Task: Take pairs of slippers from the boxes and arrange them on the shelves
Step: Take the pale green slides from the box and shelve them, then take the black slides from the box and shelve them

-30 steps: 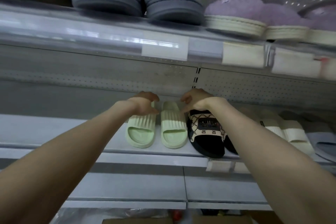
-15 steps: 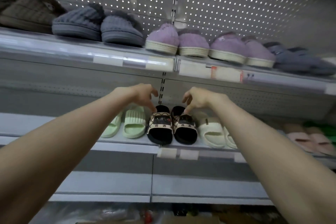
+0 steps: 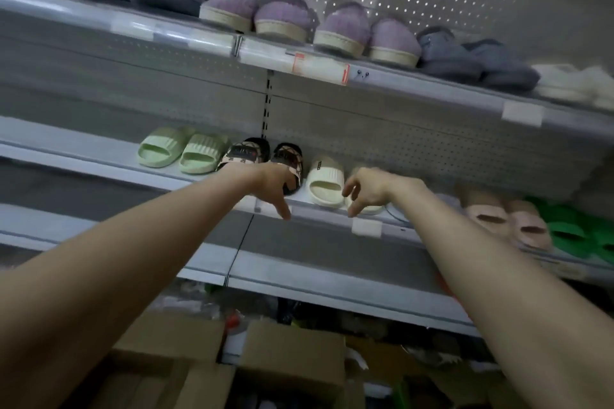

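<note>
A black and beige patterned pair of slides [image 3: 247,153] stands on the middle shelf [image 3: 83,147], between a light green pair [image 3: 181,150] and a cream pair [image 3: 327,180]. My left hand [image 3: 272,188] hangs in front of the patterned pair, fingers pointing down, holding nothing. My right hand [image 3: 365,191] hangs in front of the second cream slide with loosely curled fingers, also holding nothing. Cardboard boxes [image 3: 292,359] sit on the floor below.
The upper shelf [image 3: 166,31] carries grey, purple [image 3: 289,18] and blue-grey furry slippers. Pink slides [image 3: 508,219] and green slides [image 3: 578,232] stand further right on the middle shelf. Bagged goods lie under the lowest shelf.
Both hands have drawn back from the patterned slides and dropped below the shelf edge. The view has tilted down and right, bringing the boxes into sight.
</note>
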`<state>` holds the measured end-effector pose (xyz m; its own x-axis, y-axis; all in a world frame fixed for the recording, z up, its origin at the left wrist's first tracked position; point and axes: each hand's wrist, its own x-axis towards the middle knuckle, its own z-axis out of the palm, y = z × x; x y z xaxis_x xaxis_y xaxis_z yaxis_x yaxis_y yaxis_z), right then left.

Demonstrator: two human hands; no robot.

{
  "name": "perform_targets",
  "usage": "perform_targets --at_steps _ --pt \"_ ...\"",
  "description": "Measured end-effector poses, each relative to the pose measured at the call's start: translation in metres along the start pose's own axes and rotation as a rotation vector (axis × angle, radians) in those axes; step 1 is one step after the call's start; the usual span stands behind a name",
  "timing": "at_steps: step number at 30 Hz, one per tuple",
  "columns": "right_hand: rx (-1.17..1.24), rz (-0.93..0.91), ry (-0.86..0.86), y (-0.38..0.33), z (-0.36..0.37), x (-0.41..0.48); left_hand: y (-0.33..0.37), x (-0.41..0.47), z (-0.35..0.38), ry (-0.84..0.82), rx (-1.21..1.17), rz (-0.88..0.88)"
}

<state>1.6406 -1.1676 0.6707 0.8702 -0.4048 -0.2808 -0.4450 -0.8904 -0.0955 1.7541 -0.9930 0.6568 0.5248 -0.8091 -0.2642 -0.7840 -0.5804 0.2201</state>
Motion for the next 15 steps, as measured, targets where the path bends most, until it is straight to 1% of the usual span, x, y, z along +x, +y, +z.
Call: perform_targets --at_steps 4,8,10,15 --pt "0.061 -0.019 -0.106 0.020 0.048 0.014 0.010 0.016 0.041 -0.090 -0.016 -0.010" --pt "0.125 -0.033 -0.211 0.033 0.107 0.036 -0.001 0.045 0.099 -0.198 -0.038 -0.020" --pt "0.161 -0.017 -0.261 0.038 0.142 0.049 -0.007 0.061 0.134 -0.268 -0.037 -0.016" --pt "0.231 0.047 -0.388 0.051 0.241 0.085 -0.027 0.103 0.225 -0.364 -0.029 0.019"
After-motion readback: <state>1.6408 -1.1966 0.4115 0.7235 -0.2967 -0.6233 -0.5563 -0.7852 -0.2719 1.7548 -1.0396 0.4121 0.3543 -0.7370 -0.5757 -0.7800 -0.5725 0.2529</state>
